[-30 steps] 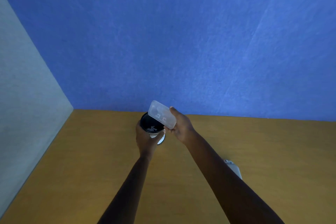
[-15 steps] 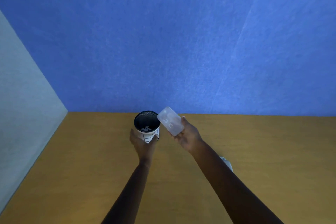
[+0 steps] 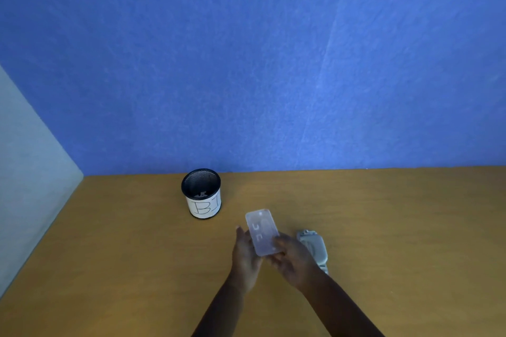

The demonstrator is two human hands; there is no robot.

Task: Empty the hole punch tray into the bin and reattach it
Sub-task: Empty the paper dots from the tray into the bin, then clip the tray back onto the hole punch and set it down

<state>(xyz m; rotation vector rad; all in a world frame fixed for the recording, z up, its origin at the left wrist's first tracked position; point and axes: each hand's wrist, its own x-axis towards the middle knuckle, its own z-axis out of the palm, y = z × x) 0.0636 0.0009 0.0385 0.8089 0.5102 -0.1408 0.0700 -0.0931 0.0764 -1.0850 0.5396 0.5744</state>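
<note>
A translucent plastic hole punch tray (image 3: 262, 231) is held above the wooden desk (image 3: 123, 254) between my two hands. My right hand (image 3: 294, 260) grips its near end, and my left hand (image 3: 245, 254) touches its left edge with fingers extended. The bin (image 3: 201, 194), a small black mesh cup with a white label, stands upright to the upper left, apart from my hands; a few paper bits lie inside. The grey hole punch (image 3: 315, 249) lies on the desk just right of my right hand, partly hidden by it.
A blue partition wall (image 3: 246, 63) rises along the desk's far edge. A pale grey side panel (image 3: 24, 172) closes off the left. The desk surface extends to the right and to the near left of my arms.
My left hand let go of the bin and came to the tray. My right hand carried the tray away from the bin, down toward the hole punch. The bin now stands alone.
</note>
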